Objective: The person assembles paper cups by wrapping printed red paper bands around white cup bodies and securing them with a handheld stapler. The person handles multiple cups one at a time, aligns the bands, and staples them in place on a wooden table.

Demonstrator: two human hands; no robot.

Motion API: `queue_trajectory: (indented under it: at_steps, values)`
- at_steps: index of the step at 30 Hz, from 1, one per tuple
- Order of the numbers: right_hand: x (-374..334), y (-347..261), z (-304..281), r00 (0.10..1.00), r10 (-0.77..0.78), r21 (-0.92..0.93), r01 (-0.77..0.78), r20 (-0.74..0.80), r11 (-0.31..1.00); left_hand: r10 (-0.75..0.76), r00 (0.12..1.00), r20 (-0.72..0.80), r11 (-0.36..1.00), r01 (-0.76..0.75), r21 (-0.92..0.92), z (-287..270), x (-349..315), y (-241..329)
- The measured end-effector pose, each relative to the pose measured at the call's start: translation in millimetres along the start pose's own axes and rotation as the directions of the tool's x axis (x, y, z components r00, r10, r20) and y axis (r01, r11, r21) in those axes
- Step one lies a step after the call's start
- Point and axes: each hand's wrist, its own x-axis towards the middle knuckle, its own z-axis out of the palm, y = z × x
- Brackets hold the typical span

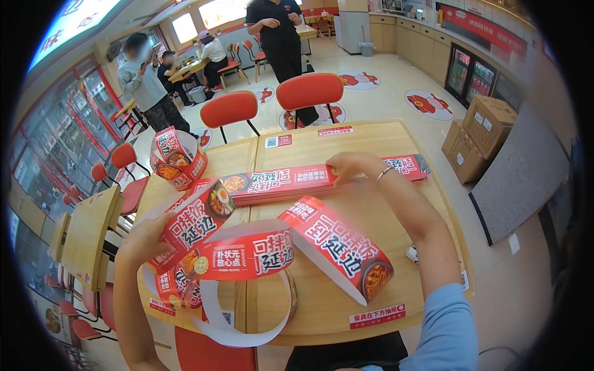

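Note:
On the left of the wooden table, my left hand (145,238) is closed on a red printed paper band (199,221) with food pictures. Beside and below it, more bands curl into rings, including a paper ring (253,255) with its white inside showing. My right hand (356,166) is at a long flat stack of red printed paper strips (278,180), its bent fingers pinching at the top of the stack. A curved paper strip (346,250) lies apart in front of the stack. Several rolled bands (178,159) stand at the far left of the table.
Two red chairs (229,109) stand beyond the wooden table (396,213). A small white object (412,254) lies near my right forearm. Cardboard boxes (486,133) and a grey panel (516,185) are at the right. Several people are in the background, one standing person (278,43) straight ahead.

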Motion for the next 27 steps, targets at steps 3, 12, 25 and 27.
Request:
queue_trajectory:
  at_steps: [3,12,25,27]
  values:
    - [2,-2,-8,1.000,0.010,0.016,-0.011,0.020,1.000,0.042,0.998,-0.055,0.992,-0.049,-0.120,-4,-6,1]
    - [-10,-13,-16,0.996,0.068,0.020,-0.067,-0.059,0.998,0.073,0.983,-0.168,0.952,-0.119,-0.281,-19,-11,28]
    - [-185,-104,-106,0.266,-0.631,-0.682,-0.193,-0.729,0.706,0.308,0.951,0.026,-0.573,0.207,-0.793,10,22,206]
    - [-245,-132,-99,0.247,-0.717,-0.758,-0.229,-0.652,0.611,0.298,0.952,0.068,-0.742,0.276,-0.611,-8,35,243]
